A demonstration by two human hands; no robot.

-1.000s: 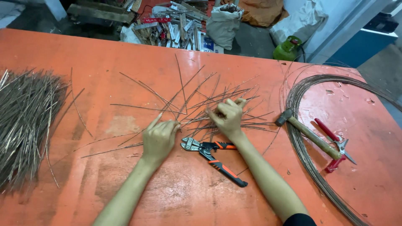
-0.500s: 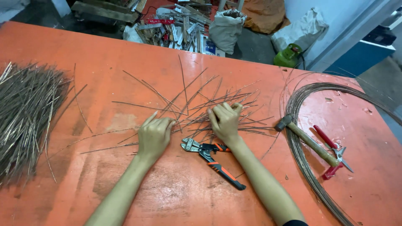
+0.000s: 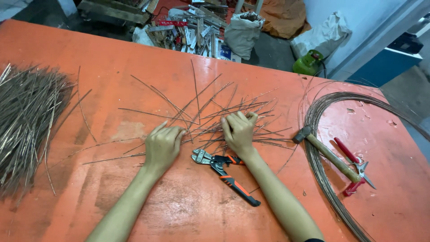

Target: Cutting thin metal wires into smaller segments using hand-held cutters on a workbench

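Several loose cut wire pieces (image 3: 210, 114) lie fanned out across the middle of the orange table (image 3: 188, 206). My left hand (image 3: 162, 145) rests palm down on the left ends of these wires, fingers curled over them. My right hand (image 3: 238, 131) is closed around a bunch of the same wires just to the right. A wire cutter with orange and black handles (image 3: 224, 175) lies on the table right below both hands, touching neither.
A big heap of cut wire pieces (image 3: 24, 121) lies at the left edge. At the right lie a coil of wire (image 3: 327, 179), a wooden-handled hammer (image 3: 329, 154) and red-handled snips (image 3: 354, 168). Beyond the table's far edge are scrap, sacks and a green gas cylinder (image 3: 309, 63).
Both hands have stayed on the loose wires with only slight shifts of the fingers. The view has drifted a little.
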